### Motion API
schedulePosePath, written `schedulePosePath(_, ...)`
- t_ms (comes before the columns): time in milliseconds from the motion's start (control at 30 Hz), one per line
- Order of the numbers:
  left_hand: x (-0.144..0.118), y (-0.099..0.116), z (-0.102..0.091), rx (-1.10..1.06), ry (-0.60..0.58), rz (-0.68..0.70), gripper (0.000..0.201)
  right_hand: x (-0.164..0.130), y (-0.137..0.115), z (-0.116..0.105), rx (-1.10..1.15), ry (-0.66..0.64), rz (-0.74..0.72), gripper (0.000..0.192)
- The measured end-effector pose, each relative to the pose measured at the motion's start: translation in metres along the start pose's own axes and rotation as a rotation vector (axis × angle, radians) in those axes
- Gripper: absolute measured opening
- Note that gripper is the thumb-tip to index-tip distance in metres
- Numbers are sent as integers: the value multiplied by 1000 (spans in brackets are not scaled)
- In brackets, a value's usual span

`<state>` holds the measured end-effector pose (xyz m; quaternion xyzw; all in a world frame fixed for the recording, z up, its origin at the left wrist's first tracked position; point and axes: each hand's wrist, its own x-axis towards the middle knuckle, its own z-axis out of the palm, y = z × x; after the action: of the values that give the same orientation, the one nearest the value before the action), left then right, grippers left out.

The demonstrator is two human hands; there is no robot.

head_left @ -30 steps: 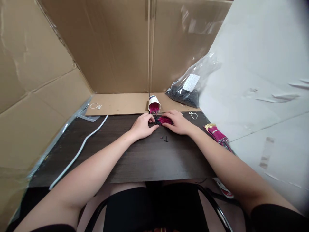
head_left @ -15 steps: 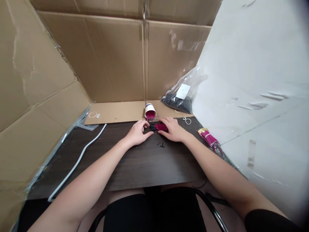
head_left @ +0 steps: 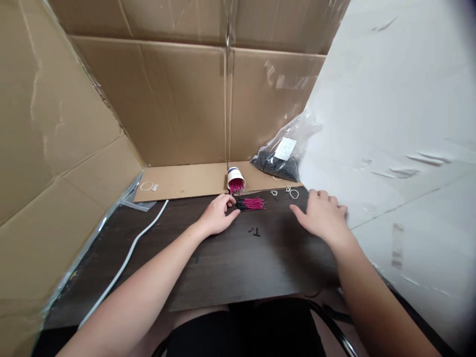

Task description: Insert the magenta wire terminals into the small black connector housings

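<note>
A pile of short magenta wires with black ends [head_left: 253,203] lies across the dark tabletop. My left hand [head_left: 219,214] rests at the black ends, thumb and fingers apart, touching or almost touching them. Off to the right, my right hand [head_left: 324,214] is spread open over the table's right edge with nothing visible in it. It covers the spot where a banded wire bundle lay. Just behind the pile, a white paper cup [head_left: 235,173] lies tipped on its side, its mouth towards me, with more magenta wires [head_left: 237,186] inside.
Small black pieces [head_left: 256,233] lie in front of the pile. A clear bag of black parts [head_left: 277,163] leans at the back right. White rubber bands [head_left: 293,194] and a cardboard strip [head_left: 182,181] are along the back. A white cable [head_left: 132,248] runs down the left side.
My right hand has left the wire pile and moved right, over the banded bundle's place. The left hand stays at the black ends. The view has shifted slightly.
</note>
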<state>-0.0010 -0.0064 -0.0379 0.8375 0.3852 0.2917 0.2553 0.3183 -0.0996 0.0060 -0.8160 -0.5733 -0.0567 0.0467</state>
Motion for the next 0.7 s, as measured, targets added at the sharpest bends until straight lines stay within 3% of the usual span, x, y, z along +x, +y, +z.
schedulePosePath(167,-1,-1,1,9,-28,22,30,-43,28,12,-176,-66,166,53)
schedulePosePath(300,-1,1,1,40,-55,38,29,-61,32,36,-252,10,227,60)
schedulePosePath(367,-1,2,1,50,-60,40,29,-62,33,43,-258,71,250,59)
schedulePosePath(500,-1,3,1,58,-67,45,30,-54,38,45,-223,23,216,29)
schedulePosePath(700,-2,0,1,71,-77,44,32,-45,39,39,-186,-7,153,24)
